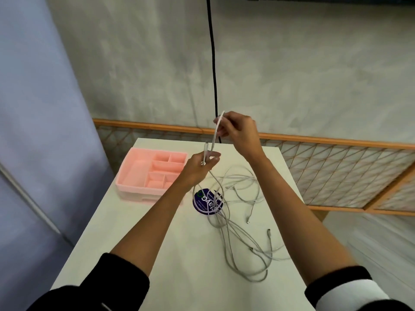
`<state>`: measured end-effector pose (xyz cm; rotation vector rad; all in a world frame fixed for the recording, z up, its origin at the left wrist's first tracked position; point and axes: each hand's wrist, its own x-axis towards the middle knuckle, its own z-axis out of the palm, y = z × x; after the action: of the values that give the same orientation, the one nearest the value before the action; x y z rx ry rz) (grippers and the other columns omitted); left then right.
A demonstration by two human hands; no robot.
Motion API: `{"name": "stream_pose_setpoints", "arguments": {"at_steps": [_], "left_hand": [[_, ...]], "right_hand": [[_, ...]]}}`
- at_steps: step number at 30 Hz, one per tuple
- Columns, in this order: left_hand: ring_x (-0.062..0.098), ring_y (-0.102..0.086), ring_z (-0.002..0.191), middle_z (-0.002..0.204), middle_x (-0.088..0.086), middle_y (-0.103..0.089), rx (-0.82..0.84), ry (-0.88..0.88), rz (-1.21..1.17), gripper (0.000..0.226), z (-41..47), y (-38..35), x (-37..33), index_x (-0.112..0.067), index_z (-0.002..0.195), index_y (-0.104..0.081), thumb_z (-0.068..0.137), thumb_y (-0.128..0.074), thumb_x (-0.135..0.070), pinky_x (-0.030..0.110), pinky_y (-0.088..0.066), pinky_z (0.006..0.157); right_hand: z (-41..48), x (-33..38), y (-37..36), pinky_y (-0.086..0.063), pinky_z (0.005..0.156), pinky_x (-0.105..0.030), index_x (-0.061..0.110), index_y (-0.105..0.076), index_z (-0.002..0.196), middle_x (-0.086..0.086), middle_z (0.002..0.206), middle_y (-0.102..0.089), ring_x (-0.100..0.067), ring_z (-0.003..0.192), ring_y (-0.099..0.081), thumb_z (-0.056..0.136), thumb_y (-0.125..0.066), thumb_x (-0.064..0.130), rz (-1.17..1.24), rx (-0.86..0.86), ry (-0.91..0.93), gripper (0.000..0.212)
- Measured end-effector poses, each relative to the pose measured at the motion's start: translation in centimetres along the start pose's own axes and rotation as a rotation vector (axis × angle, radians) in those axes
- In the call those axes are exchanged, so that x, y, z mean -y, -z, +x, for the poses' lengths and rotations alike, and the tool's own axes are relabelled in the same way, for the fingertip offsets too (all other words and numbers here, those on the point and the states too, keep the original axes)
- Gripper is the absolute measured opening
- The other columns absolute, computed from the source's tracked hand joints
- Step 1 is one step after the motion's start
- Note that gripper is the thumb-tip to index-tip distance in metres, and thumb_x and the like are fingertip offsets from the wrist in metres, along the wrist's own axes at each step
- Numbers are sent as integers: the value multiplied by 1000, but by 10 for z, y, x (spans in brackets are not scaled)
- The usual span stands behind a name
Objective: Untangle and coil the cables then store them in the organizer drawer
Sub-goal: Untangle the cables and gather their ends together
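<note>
While the tangle of thin white charging cables (241, 221) lies sprawled across the white tabletop (157, 243), partly over a round dark-blue printed disc (205, 204), the person holds one lifted strand (216, 131) in the air above the far half of the table. The right hand (241, 131), raised higher, pinches the strand near its top between curled fingertips and thumb. The left hand (198, 164), lower and nearer the pink plastic organizer tray (139, 191), grips it where it folds back down, fingers curled round it. From the left hand the cable drops into the heap, so it is not yet free. These cables look light, limp and smooth: they will likely sag, slip through a loose pinch and drag neighbouring loops along if pulled hard. The safer hold is probably close to a connector end, several of which show at the heap's edge, feeding the length out gently rather than tugging mid-loop. The tray sits at the table's left with no cable in its compartments.
</note>
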<state>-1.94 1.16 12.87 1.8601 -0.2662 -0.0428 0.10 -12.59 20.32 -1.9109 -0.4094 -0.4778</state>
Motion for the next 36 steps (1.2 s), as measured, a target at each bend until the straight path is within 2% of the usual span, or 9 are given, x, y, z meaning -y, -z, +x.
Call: {"name": "stream_pose_setpoints", "arguments": {"at_steps": [5,9,13,16,18,21,27,32,36], "left_hand": [[1,-36,39,57,-1,-40,70,-6,-43,35,1,-1,-7,-14,83,-65,103,-39,-27,17,-27,44],[2,-28,41,57,0,-38,188,-9,-198,33,-7,8,-13,-9,87,-61,103,-37,-25,15,-22,40],[3,-26,42,57,1,-37,268,-14,-161,33,-16,25,-9,-9,91,-64,102,-38,-25,14,-22,40],[4,-29,45,58,1,-38,328,11,-81,31,-27,33,-1,-8,103,-68,100,-43,-27,16,-21,42],[5,-29,47,58,0,-39,358,67,-63,30,-34,36,8,-8,111,-68,99,-47,-26,18,-20,44],[6,-31,48,58,-1,-40,406,160,-15,27,-47,45,26,-6,104,-68,98,-49,-24,19,-20,45],[6,-30,48,66,1,-50,451,300,145,26,-71,68,62,-12,101,-63,99,-47,-32,20,-20,46],[2,-47,55,64,-3,-56,537,278,330,27,-83,64,78,-16,93,-69,96,-52,-37,21,-35,58],[-5,-53,56,55,-7,-59,534,230,341,22,-86,44,86,-16,85,-71,94,-58,-31,26,-38,69]], "right_hand": [[-16,-18,10,-54,73,-25,9,-61,110,-7,91,-70,-14,86,-68,101,-42,18,92,38,-72,23],[-60,-47,-5,-45,92,-21,8,-48,133,-11,124,-61,-15,113,-57,104,-31,25,105,341,-300,37],[-98,-59,-11,-51,86,-29,8,-62,112,-6,82,-65,-17,81,-65,101,-35,39,273,505,-435,43],[-115,-63,-3,-47,69,-29,9,-61,93,3,63,-43,-9,59,-42,102,-39,32,259,464,-396,33],[-126,-66,6,-39,60,-23,6,-63,94,-3,64,-47,-9,58,-38,102,-41,23,164,375,-346,29],[-148,-85,32,-34,58,-11,5,-69,101,20,64,-58,0,59,-44,99,-46,13,-7,285,-359,24],[-207,-134,101,-39,68,-12,38,-65,80,-7,89,-63,-10,70,-52,91,-60,10,-309,105,-537,31],[-245,-193,144,-45,82,-44,57,-58,67,3,87,-68,-15,75,-52,86,-66,26,-624,45,-734,37],[-243,-178,116,-43,99,-41,50,-67,92,6,110,-70,-20,106,-62,87,-55,3,-639,140,-667,49]]}}
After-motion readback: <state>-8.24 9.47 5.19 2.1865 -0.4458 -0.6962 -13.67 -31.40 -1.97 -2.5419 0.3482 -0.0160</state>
